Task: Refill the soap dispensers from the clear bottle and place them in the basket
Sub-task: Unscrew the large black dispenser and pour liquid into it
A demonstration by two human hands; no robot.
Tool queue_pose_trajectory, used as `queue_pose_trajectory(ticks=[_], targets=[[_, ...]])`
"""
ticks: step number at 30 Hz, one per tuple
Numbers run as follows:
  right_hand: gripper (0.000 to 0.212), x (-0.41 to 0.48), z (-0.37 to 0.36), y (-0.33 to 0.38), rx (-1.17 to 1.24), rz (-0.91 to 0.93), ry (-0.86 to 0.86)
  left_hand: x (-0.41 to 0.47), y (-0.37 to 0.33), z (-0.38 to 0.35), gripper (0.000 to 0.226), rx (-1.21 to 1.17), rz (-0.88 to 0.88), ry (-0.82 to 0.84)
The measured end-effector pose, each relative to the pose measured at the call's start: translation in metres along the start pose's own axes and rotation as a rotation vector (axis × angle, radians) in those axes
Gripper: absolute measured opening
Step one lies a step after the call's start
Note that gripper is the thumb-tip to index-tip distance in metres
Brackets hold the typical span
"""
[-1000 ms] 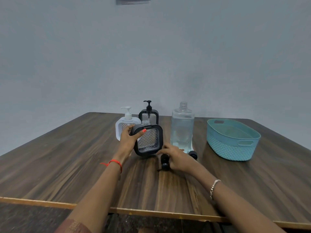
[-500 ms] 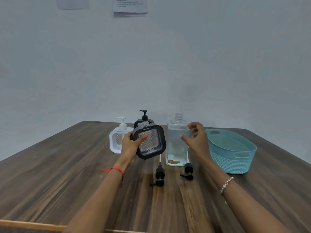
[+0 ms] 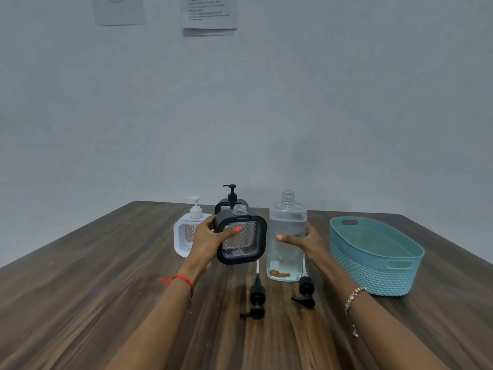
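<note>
Dispenser (image 3: 241,241) with black frame, pump removed: gripped by the left hand (image 3: 210,241), thumb across its patterned window. The right hand (image 3: 306,243) is curled round the clear bottle (image 3: 286,231), which stands uncapped just right of it on the table (image 3: 106,289). Two loose pumps (image 3: 257,297) (image 3: 305,292) lie in front. A white dispenser (image 3: 186,233) and a black dispenser (image 3: 230,202) stand behind, pumps fitted. The basket (image 3: 373,279) sits at the right.

The uncapped black dispenser (image 3: 241,240) was tilted slightly, just left of the clear bottle (image 3: 286,236), which stood upright, open-necked and mostly full. The white dispenser (image 3: 184,236) and a second black dispenser (image 3: 230,202) stood behind, pumps fitted. The teal basket (image 3: 373,255) sat at right.
</note>
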State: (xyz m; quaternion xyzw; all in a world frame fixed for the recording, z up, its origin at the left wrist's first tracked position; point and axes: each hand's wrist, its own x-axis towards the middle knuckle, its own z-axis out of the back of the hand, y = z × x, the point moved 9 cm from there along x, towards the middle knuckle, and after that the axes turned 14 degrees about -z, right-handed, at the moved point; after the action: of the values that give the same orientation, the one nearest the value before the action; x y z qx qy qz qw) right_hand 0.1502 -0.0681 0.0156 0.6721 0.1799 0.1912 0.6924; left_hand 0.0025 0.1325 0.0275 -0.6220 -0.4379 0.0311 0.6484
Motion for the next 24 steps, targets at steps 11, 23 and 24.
queue_pose_trajectory(ticks=[11,23,24], targets=[[0.047,-0.021,0.004,0.029,-0.065,0.126,-0.170,0.000,-0.003,0.001,0.034,0.030,-0.007,-0.039],[0.079,-0.062,0.006,0.111,-0.631,0.430,-0.331,-0.003,-0.044,-0.018,0.056,0.224,-0.191,-0.136],[0.080,-0.064,0.006,0.112,-0.668,0.432,-0.345,-0.004,-0.047,-0.021,0.057,0.238,-0.211,-0.143]])
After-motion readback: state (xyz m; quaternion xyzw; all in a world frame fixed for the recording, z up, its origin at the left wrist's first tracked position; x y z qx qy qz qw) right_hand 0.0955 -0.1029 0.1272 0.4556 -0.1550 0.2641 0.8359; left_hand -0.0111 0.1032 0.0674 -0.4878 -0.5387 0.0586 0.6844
